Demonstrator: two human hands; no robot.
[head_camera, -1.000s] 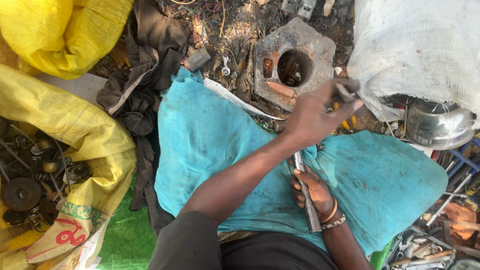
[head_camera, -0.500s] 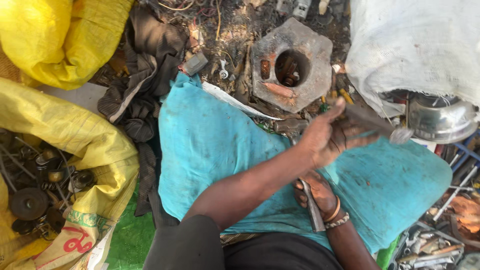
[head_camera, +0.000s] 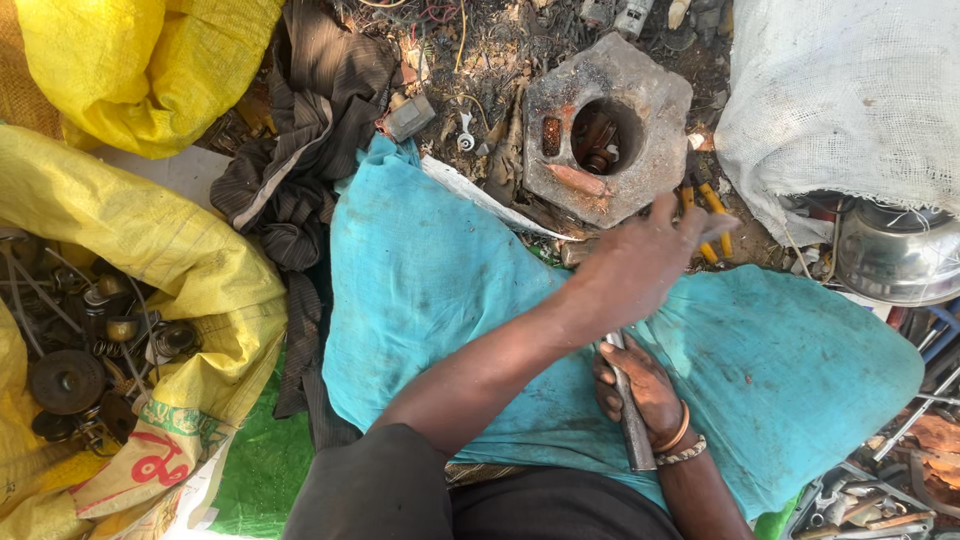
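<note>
- Yellow woven sack (head_camera: 150, 260) at left lies open, holding dark metal scrap (head_camera: 80, 350): springs, discs, rings.
- Hexagonal grey block (head_camera: 605, 125) at top has a round hole with rusty parts inside.
- Steel bowl (head_camera: 895, 255) sits under the white mesh sack (head_camera: 850, 100) at right; its contents are hidden.
- Left hand (head_camera: 640, 265) reaches across the teal cloth (head_camera: 450, 290) toward the yellow-handled pliers (head_camera: 705, 215); its grip is blurred, can't tell if it's closed.
- Right hand (head_camera: 645, 395), grip clenched around a grey metal bar (head_camera: 632, 420) held upright on the cloth.
</note>
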